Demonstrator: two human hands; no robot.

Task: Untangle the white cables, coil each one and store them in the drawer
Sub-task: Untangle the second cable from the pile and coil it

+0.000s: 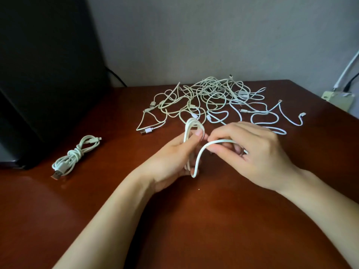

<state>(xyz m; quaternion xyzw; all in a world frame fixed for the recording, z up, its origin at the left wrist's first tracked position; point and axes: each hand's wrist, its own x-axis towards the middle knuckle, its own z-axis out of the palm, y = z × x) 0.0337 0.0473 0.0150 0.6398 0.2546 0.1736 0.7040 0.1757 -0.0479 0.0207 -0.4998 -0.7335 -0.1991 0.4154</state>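
Head view: the left hand point(174, 158) is gripping a white cable point(194, 120) gathered into several long upright loops, thumb pressing them against the fingers. The loops are standing up above the thumb, and their lower ends are showing below the palm. The right hand point(250, 152) is pinching the same cable's free run, which is arching up from the bottom of the loops to the curled fingertips. Both hands are hovering just above the table point(213, 220), near its middle. The cable is looking smooth, thin and plain white. The table is showing as glossy reddish-brown wood, pushed against a pale grey wall point(213, 35). Behind the hands a tangle of white cables point(209, 98) is sprawling across the far part of the table, some strands creamier, some whiter, with plugs sticking out at its edges. To the left, well apart from the hands, a coiled cable point(74, 155) is lying knotted at its waist, its USB plug pointing toward the near edge. A black panel point(44, 65) is filling the left side, with a black cord point(116, 76) trailing behind it. At far right a socket box point(338, 98) and a white conduit point(347, 70) are sitting against the wall.
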